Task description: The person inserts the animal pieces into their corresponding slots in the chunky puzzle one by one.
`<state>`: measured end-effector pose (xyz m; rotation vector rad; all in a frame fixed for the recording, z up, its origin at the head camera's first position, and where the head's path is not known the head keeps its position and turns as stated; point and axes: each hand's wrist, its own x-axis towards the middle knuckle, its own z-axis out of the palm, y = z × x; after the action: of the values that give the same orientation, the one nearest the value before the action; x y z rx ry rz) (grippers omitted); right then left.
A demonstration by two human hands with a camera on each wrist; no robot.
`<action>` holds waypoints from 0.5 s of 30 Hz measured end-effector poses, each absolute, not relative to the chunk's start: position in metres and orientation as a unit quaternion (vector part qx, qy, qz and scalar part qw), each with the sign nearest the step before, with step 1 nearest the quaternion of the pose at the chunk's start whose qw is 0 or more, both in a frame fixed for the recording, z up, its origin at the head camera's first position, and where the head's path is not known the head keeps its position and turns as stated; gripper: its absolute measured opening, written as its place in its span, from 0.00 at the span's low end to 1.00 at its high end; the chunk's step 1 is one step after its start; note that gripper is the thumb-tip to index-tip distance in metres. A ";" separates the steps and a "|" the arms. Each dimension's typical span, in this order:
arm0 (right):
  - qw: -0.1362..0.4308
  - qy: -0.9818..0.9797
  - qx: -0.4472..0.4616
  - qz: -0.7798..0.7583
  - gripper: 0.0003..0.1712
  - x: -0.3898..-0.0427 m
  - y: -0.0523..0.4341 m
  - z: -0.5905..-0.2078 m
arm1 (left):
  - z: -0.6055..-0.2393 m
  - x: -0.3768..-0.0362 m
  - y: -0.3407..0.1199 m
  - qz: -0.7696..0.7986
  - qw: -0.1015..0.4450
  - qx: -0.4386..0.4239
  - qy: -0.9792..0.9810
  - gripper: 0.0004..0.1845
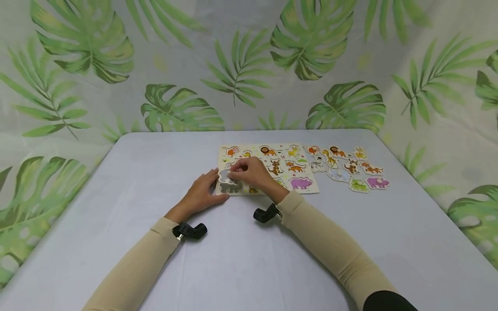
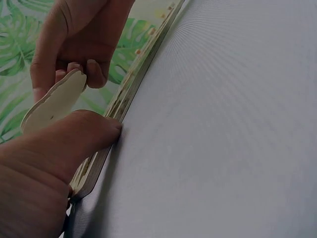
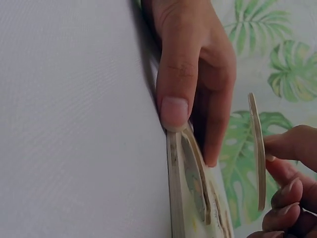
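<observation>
My right hand [image 1: 253, 173] pinches a grey animal-shaped puzzle piece [image 1: 224, 176] with a pale border, over the front left corner of the puzzle board [image 1: 316, 188]. In the left wrist view the piece [image 2: 57, 104] shows its bare wooden back, tilted and raised above the board. Edge-on in the right wrist view, the piece [image 3: 258, 153] stands apart from the board. My left hand [image 1: 200, 191] rests at the board's left end, its thumb [image 3: 174, 111] against the front edge and its other fingers along the left side. A matching grey animal picture [image 1: 230, 188] lies just below the piece.
Several loose animal pieces lie right of the board, among them a purple hippo [image 1: 377, 183], a green piece [image 1: 359, 185], a zebra [image 1: 318, 164] and a lion [image 1: 337, 151]. A white cloth covers the table [image 1: 155, 164]; a leaf-patterned curtain [image 1: 249, 65] hangs behind.
</observation>
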<state>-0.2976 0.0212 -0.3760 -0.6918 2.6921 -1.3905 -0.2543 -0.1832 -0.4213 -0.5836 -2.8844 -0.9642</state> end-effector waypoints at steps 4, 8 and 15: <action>0.022 0.870 -0.219 -0.441 0.10 -0.298 0.022 -0.380 | -0.423 -0.253 -0.182 -0.309 0.023 -0.187 -0.932 0.45; 0.037 0.867 -0.222 -0.446 0.09 -0.299 0.021 -0.382 | -0.422 -0.252 -0.183 -0.309 0.025 -0.187 -0.932 0.46; 0.046 0.864 -0.230 -0.446 0.08 -0.299 0.020 -0.388 | -0.422 -0.253 -0.182 -0.313 0.029 -0.190 -0.930 0.45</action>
<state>-0.2986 0.0196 -0.3876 -0.7019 2.6369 -1.3622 -0.2526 -0.1824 -0.4221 -0.5846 -2.8698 -0.9652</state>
